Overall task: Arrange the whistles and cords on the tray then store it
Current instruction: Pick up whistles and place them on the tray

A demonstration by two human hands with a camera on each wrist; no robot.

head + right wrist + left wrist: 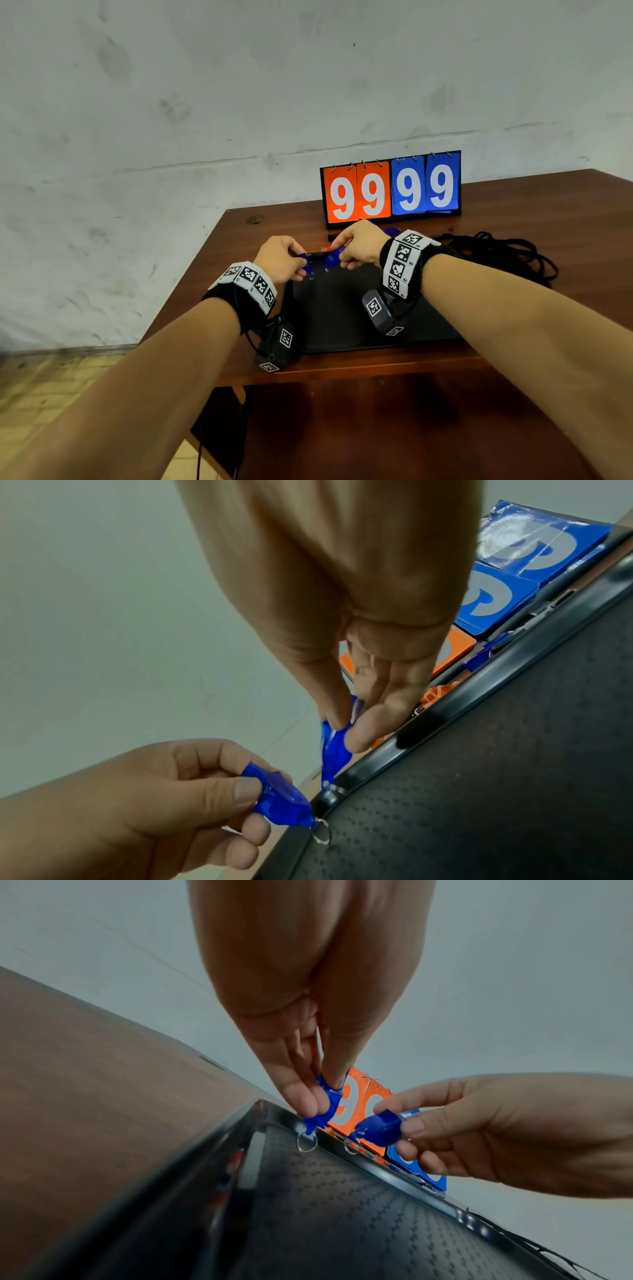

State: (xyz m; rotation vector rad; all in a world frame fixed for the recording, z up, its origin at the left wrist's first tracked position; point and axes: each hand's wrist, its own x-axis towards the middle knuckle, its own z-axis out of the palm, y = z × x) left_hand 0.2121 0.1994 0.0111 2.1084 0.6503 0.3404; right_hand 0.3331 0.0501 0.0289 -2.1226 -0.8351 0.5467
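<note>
My left hand (297,265) pinches a blue whistle (307,266) by its mouthpiece, the key ring hanging just over the far left corner of the black tray (342,318). My right hand (338,255) pinches a second blue whistle (331,259) beside it, over the tray's far rim. In the left wrist view the left hand (322,1093) holds its whistle (327,1108) with the ring (306,1144) at the tray rim (394,1175). In the right wrist view the right hand (346,731) holds its whistle (335,753) nose down. Black cords (507,253) lie in a heap right of the tray.
A flip scoreboard (390,188) showing 99 99 stands behind the tray on the brown table (513,308). Another blue whistle (479,658) and an orange whistle (436,695) lie between tray and scoreboard. The table's left edge (191,277) drops to the floor.
</note>
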